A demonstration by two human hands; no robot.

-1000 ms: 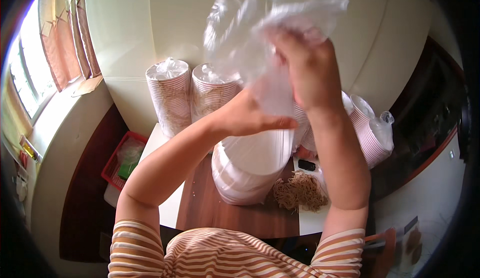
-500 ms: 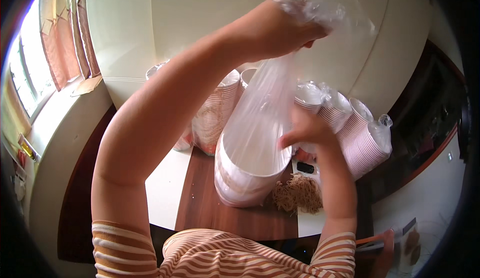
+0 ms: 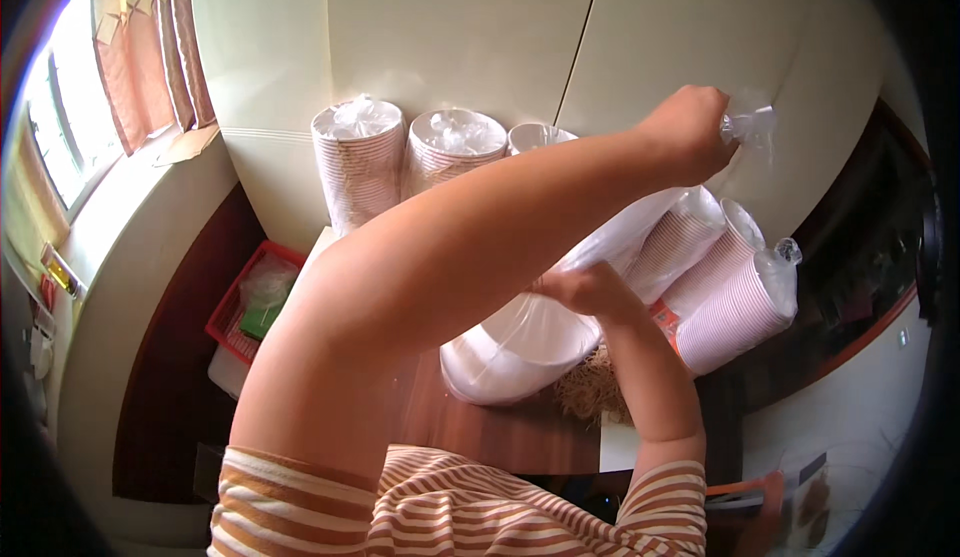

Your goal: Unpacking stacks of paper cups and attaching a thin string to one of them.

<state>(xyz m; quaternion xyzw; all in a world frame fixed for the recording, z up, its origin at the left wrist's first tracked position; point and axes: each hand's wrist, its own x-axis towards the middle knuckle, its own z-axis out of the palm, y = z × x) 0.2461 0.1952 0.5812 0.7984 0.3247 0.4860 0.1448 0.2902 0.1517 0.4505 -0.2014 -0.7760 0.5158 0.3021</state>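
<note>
Since half a second ago the left hand (image 3: pixel 688 132) has swung right and a bit lower, from top centre to out by the wall panels, dragging the clear plastic bag (image 3: pixel 610 247) taut; the right hand (image 3: pixel 585 289) has barely shifted. Left fingers are clamped on the twisted bag neck, a tuft sticking out past the fist. Right fingers are pinched on the film lower down, just above the stack of white bowls (image 3: pixel 515 352) inside the bag. That stack lies tilted on the wooden bench (image 3: pixel 480 432), so my read: the neck is being stretched for closing. Room is tight: sleeved paper cup stacks (image 3: pixel 725 292) lean just right of the bag, upright bowl stacks (image 3: pixel 360 162) stand behind, wall close behind the left fist. A straw-like tangle (image 3: pixel 590 397) touches the bowls' near side. Open bench only near front-left.
</note>
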